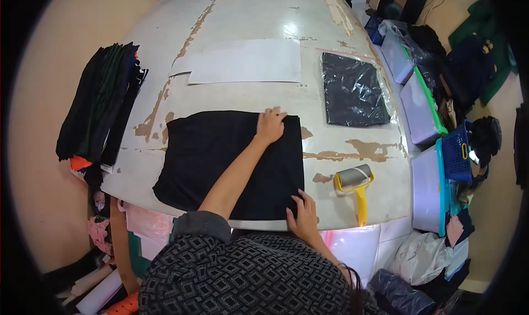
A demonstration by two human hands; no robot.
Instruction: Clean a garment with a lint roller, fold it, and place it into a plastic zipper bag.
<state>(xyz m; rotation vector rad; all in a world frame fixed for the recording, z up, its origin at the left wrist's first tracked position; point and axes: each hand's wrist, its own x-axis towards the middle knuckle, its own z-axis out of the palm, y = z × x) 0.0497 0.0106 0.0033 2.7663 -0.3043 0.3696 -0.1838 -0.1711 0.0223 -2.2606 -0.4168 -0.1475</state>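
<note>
A folded black cloth garment (198, 162) lies flat on the white table (256, 98) in front of me. My left hand (271, 126) rests on its far right part, fingers slightly bent and spread, with the forearm crossing over the cloth. At the near right corner, my right hand (303, 214) touches the garment's edge, thumb and fingers apart. To the right of that hand lies a lint roller (353, 183) with a yellow handle and a grey roll. Farther back sits a folded dark garment in a clear plastic bag (355, 90).
Beyond the garment lie white sheets (248, 63). A tall stack of folded dark clothes (99, 104) stands at the table's left edge. Plastic storage boxes (421, 104) and a blue basket (456, 152) line the right side. The tabletop's surface is peeling in several places.
</note>
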